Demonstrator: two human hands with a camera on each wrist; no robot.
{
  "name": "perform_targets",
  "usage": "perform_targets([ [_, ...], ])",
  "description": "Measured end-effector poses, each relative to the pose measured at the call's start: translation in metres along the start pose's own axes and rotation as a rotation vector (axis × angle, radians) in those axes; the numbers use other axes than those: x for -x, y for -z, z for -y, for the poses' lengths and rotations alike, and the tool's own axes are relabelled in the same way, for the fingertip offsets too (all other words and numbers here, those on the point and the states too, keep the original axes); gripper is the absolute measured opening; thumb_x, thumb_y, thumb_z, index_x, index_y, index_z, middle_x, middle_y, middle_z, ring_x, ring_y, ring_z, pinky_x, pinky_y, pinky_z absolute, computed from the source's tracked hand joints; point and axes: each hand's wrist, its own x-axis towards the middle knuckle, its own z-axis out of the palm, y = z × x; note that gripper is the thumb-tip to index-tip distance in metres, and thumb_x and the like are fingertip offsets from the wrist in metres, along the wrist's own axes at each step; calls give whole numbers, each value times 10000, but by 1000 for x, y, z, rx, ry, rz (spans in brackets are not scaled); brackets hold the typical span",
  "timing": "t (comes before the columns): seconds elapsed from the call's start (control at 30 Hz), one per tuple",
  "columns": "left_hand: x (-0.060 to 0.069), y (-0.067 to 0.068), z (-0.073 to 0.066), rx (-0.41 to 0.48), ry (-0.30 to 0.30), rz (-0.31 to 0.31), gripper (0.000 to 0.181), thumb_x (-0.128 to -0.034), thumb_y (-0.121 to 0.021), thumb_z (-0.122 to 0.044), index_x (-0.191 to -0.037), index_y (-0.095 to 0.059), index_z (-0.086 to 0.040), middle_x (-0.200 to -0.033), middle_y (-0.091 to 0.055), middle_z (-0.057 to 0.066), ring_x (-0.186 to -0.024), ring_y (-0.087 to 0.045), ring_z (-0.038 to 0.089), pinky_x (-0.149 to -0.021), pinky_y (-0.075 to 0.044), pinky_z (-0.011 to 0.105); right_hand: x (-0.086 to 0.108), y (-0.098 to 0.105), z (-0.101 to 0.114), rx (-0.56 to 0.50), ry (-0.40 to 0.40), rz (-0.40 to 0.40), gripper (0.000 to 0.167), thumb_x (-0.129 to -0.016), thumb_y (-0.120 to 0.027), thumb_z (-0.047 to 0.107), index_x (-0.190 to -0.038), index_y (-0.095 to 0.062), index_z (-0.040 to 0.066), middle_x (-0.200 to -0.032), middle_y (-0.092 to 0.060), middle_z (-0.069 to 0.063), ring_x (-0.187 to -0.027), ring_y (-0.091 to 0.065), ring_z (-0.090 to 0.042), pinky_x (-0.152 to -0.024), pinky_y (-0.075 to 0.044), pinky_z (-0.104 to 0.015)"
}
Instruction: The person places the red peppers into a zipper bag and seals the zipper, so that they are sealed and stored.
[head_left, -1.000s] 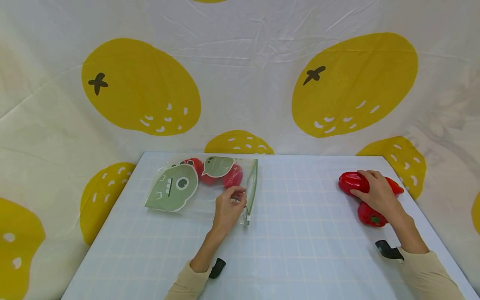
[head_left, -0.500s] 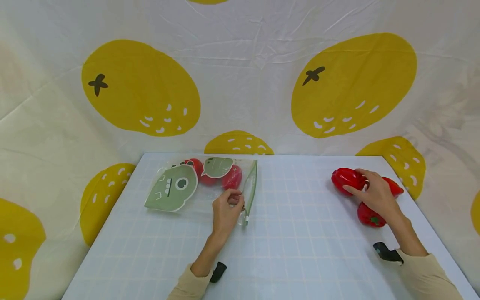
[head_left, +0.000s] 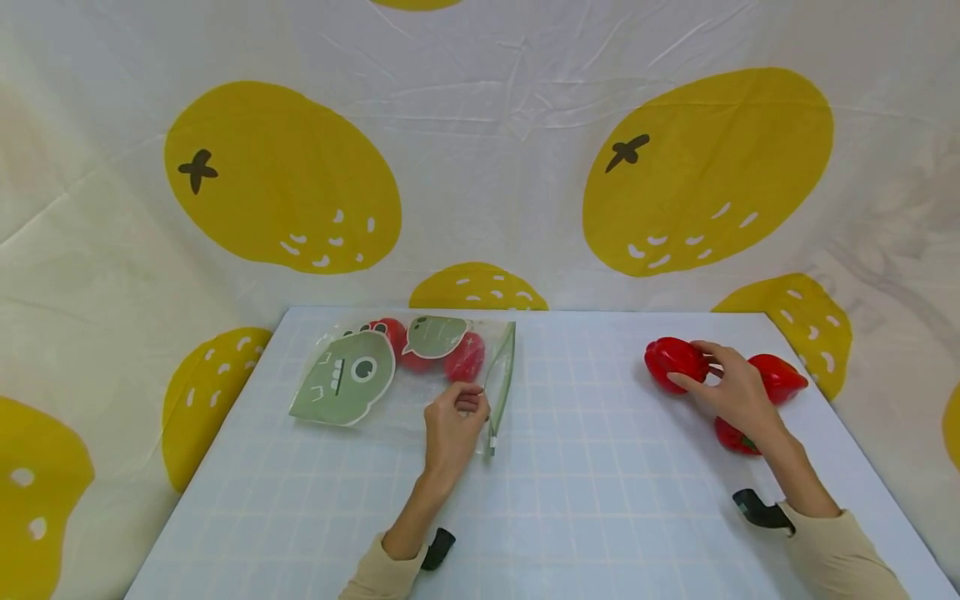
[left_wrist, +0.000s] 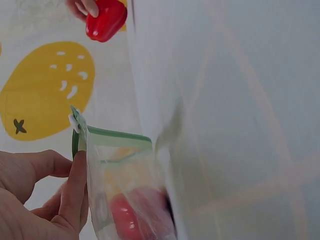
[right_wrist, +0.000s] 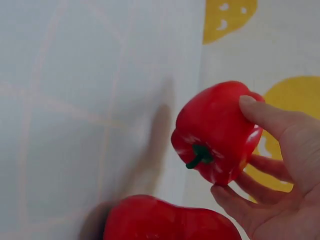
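Note:
A red bell pepper (head_left: 675,365) with a green stem is gripped between the thumb and fingers of my right hand (head_left: 731,390). In the right wrist view this bell pepper (right_wrist: 220,125) hangs above the table, apart from another red pepper (right_wrist: 165,222) below. My left hand (head_left: 453,421) pinches the opening edge of a clear zip bag (head_left: 420,408) with green monster prints. Several red items, one of them a pinkish-red one (head_left: 465,358), lie inside the bag; the prints hide parts of them. In the left wrist view the bag's green zip strip (left_wrist: 120,134) stands at the fingertips.
Two red peppers stay at the table's right: an orange-red pointed one (head_left: 780,379) and a bell pepper (head_left: 735,437) partly behind the right wrist. The pale checked table (head_left: 585,500) ends at a white backdrop (head_left: 487,167) with yellow fruit prints.
My right hand has lifted the bell pepper and carried it left, away from the other two peppers. The left hand stays at the bag's edge with only a slight shift.

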Motion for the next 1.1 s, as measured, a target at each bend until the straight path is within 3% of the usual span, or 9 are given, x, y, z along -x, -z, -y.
perform_targets([
  [0.43, 2, 0, -1, 7, 26, 70, 170, -843, -739, 15, -1013, -736, 22, -917, -731, 122, -782, -690, 197, -716, -615, 279, -4, -19, 18, -74, -2, 37, 760, -894, -807, 335, -1481, -469, -8, -1416, -527, -282, -1237, -519, -468, -915, -527, -653],
  [0.73, 2, -1, 1, -18, 16, 37, 122, -825, -733, 27, -946, -748, 27, -804, -718, 57, -693, -666, 146, -656, -557, 215, -6, -31, 32, -139, -12, 67, 768, -887, -816, 316, -1494, -461, 7, -1444, -520, -254, -1270, -516, -447, -956, -513, -610],
  [1.1, 2, -1, -2, -8, 40, 26, 99, -868, -734, 10, -965, -754, 22, -791, -719, 45, -689, -681, 153, -712, -583, 262, -13, -46, 53, -183, 17, 91, 740, -890, -815, 303, -1479, -480, 7, -1445, -527, -243, -1278, -521, -431, -957, -524, -587],
])
